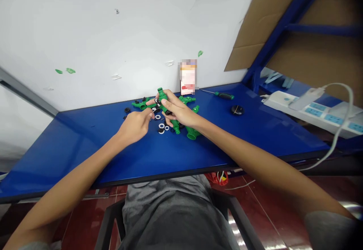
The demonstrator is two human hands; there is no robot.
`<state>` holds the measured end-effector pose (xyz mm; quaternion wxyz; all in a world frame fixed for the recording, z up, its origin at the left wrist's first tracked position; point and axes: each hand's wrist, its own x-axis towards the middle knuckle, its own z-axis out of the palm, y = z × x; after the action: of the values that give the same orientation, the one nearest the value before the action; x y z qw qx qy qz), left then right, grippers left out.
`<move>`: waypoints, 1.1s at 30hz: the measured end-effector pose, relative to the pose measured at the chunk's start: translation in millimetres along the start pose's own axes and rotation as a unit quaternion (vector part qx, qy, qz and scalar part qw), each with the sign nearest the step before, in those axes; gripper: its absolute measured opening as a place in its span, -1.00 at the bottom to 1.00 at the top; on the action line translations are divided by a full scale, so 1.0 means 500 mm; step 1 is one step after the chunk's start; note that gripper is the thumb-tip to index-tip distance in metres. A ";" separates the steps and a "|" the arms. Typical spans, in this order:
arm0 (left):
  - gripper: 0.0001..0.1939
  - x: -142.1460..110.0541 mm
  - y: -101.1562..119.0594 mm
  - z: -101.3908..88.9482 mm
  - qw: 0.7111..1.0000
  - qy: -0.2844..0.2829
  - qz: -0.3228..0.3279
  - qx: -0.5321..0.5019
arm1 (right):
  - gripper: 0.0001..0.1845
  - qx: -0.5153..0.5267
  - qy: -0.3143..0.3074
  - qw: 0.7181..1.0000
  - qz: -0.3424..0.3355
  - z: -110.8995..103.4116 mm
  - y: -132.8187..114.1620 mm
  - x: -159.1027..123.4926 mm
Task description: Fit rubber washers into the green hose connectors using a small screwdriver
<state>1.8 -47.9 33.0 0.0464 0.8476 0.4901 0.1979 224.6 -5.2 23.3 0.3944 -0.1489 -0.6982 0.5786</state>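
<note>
My right hand point(181, 110) is wrapped round a green plastic hose fitting point(160, 93), held tilted above the table with its ribbed end up. Black parts point(158, 104) sit on the fitting's left side. Close by, my left hand point(136, 123) pinches a small, thin metal piece point(154, 110) against that side; its exact kind is too small to make out. More green fittings point(193, 133) lie under and around my right hand, partly hidden by it. White ring washers point(161, 125) and small black parts rest on the table just below the hands.
The blue table point(76, 144) meets a white wall behind. A blurred-out card or box point(188, 77) leans there. To the right lie a green-handled screwdriver point(224, 95), a round black object point(237, 110) and a white power strip point(312, 110) with a cable.
</note>
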 end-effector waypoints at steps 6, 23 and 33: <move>-0.60 0.008 -0.023 -0.040 0.969 -0.083 -0.011 -0.233 | -0.52 -0.018 0.005 1.000 0.018 0.003 -0.008 -0.004; -0.66 -0.009 -0.014 -0.023 0.993 0.048 0.028 0.100 | -0.70 -0.029 0.056 0.998 0.010 0.036 -0.011 -0.004; -0.63 0.011 -0.009 -0.044 0.998 -0.023 0.028 0.060 | -0.65 -0.039 0.072 0.997 0.012 0.031 -0.003 -0.004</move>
<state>-7.6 -43.5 53.3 0.0017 0.8665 0.4762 0.1497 214.9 -17.6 23.6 0.4307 -0.2141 -0.6878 0.5437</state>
